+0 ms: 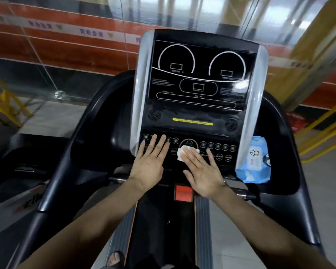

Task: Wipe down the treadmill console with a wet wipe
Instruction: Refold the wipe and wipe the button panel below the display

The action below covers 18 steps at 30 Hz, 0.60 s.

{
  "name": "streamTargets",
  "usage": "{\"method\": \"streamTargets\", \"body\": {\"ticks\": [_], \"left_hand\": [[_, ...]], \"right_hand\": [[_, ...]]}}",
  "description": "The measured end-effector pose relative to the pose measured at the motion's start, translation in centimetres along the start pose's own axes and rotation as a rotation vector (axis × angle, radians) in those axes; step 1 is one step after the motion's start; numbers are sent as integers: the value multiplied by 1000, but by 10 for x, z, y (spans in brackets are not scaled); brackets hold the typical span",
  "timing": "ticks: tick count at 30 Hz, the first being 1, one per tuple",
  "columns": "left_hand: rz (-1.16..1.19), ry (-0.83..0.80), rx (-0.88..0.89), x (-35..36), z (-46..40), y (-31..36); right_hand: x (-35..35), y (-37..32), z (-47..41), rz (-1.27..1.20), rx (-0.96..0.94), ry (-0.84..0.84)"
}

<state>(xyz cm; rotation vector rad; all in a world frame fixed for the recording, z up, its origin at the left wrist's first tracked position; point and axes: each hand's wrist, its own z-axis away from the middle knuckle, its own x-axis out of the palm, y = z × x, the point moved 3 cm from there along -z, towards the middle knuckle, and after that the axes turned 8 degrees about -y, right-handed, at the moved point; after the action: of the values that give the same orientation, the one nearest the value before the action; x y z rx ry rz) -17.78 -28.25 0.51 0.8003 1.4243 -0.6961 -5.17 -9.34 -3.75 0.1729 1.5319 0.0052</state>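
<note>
The black treadmill console (198, 111) fills the middle of the view, with a dark display above and a row of round buttons below. My right hand (203, 169) lies flat with straight fingers, pressing a small white wet wipe (181, 154) onto the button panel just below the round start button. My left hand (150, 162) rests flat on the left side of the button panel, fingers spread and straight, holding nothing.
A blue pack of wet wipes (255, 162) sits in the console's right tray. Black handrails (66, 164) curve down both sides. A red safety clip (183, 193) hangs under the console, above the belt. Yellow railings and a glass wall lie beyond.
</note>
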Motion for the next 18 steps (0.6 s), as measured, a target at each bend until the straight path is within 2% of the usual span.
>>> {"method": "streamTargets", "body": {"ticks": [6, 10, 14, 18], "left_hand": [[-4, -80, 71, 2, -40, 93], [2, -106, 79, 6, -54, 132], [-9, -113, 78, 10, -54, 143], [2, -74, 39, 14, -43, 126]], "right_hand": [[13, 86, 60, -31, 194, 52], [23, 112, 83, -79, 293, 30], [37, 109, 99, -135, 297, 25], [41, 99, 96, -145, 256, 17]]}}
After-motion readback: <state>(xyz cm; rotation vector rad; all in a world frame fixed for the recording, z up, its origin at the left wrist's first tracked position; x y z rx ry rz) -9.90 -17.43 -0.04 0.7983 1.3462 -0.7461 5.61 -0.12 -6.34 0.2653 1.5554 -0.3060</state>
